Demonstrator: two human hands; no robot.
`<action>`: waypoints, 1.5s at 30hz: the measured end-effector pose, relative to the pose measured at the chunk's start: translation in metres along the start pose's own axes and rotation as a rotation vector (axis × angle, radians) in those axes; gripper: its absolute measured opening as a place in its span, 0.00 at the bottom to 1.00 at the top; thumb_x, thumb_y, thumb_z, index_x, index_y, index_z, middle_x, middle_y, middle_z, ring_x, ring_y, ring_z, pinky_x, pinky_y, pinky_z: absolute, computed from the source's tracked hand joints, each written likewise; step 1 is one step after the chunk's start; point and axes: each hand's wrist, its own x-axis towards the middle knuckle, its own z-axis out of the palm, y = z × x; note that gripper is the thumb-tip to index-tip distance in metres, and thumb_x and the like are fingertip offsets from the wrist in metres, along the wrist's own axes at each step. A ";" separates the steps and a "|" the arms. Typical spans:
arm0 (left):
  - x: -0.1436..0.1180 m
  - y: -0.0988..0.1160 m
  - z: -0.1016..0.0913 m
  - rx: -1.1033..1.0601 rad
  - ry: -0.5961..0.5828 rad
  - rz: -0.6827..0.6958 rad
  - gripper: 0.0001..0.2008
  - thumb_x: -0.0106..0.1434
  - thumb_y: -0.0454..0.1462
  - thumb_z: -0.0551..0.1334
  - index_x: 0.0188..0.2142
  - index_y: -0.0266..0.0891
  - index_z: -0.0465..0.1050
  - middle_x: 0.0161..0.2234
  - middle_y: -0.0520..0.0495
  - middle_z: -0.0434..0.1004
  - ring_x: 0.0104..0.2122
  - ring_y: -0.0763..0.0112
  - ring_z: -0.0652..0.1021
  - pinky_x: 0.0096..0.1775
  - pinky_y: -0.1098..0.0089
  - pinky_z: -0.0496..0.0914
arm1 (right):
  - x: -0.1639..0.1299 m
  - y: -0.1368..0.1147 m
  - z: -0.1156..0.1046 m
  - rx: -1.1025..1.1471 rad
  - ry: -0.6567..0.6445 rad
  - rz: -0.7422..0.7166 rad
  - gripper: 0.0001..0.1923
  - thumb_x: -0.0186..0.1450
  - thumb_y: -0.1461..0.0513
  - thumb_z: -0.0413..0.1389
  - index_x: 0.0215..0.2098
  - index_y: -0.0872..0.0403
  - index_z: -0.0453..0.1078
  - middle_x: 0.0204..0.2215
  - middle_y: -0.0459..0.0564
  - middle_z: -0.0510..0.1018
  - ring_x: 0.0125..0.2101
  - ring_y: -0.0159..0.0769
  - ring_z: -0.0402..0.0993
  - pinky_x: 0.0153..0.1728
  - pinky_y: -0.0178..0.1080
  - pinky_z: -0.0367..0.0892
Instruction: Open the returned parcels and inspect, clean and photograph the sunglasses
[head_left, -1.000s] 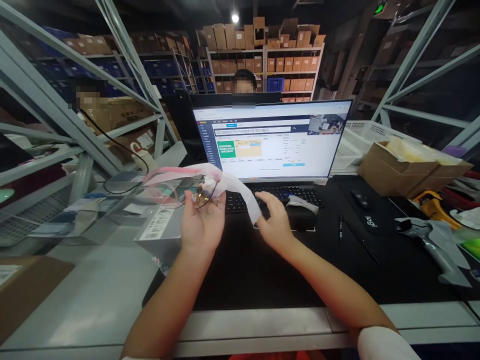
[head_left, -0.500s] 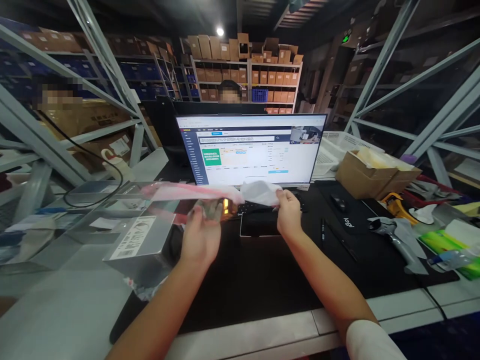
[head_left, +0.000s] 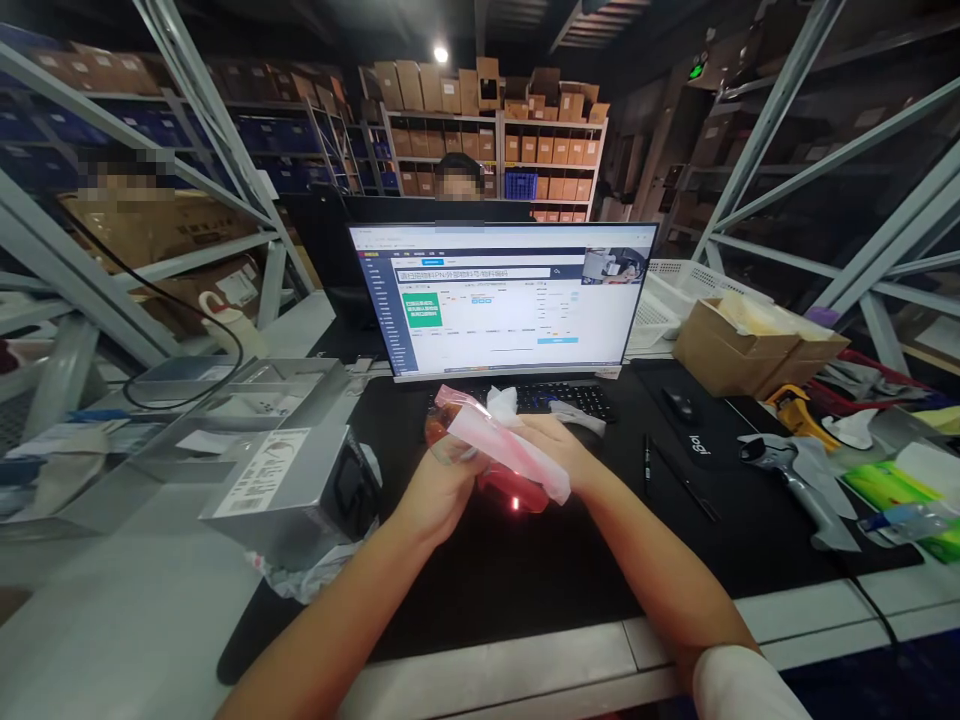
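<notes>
The left hand (head_left: 441, 492) grasps the pinkish wrap (head_left: 511, 452); the right hand (head_left: 559, 438) lies behind it, grip unclear. White film (head_left: 502, 402) stands loose at twelve o'clock: folding seems unfinished.

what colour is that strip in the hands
The strip is pale pink and white, clearest in head view.

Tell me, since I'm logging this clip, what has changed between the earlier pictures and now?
The left hand has moved right and the right hand left, so they are now close together. The pink-and-white strip, stretched out half a second ago, is now bunched at the left hand; whether the right still grips it is hidden. The scanner, mouse and labelled grey box stayed put.
</notes>
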 end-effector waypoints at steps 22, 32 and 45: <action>0.005 0.007 -0.014 0.197 -0.085 0.091 0.33 0.49 0.41 0.78 0.55 0.41 0.77 0.56 0.38 0.76 0.47 0.56 0.79 0.46 0.65 0.73 | -0.006 -0.016 -0.002 -0.634 0.331 -0.129 0.16 0.67 0.59 0.52 0.22 0.54 0.67 0.20 0.43 0.69 0.24 0.32 0.62 0.27 0.36 0.53; 0.007 0.016 -0.015 0.109 -0.044 0.164 0.22 0.45 0.43 0.80 0.39 0.38 0.82 0.42 0.43 0.81 0.45 0.57 0.79 0.49 0.63 0.72 | -0.007 -0.017 -0.009 -0.544 0.355 -0.200 0.13 0.68 0.57 0.53 0.31 0.54 0.75 0.27 0.46 0.79 0.28 0.35 0.72 0.31 0.35 0.63; 0.006 0.024 -0.020 0.139 0.061 0.271 0.22 0.44 0.43 0.80 0.38 0.39 0.82 0.34 0.46 0.80 0.31 0.71 0.75 0.38 0.67 0.70 | -0.015 -0.024 -0.026 -0.888 0.226 0.038 0.14 0.66 0.51 0.53 0.33 0.47 0.78 0.29 0.49 0.83 0.28 0.42 0.76 0.29 0.42 0.65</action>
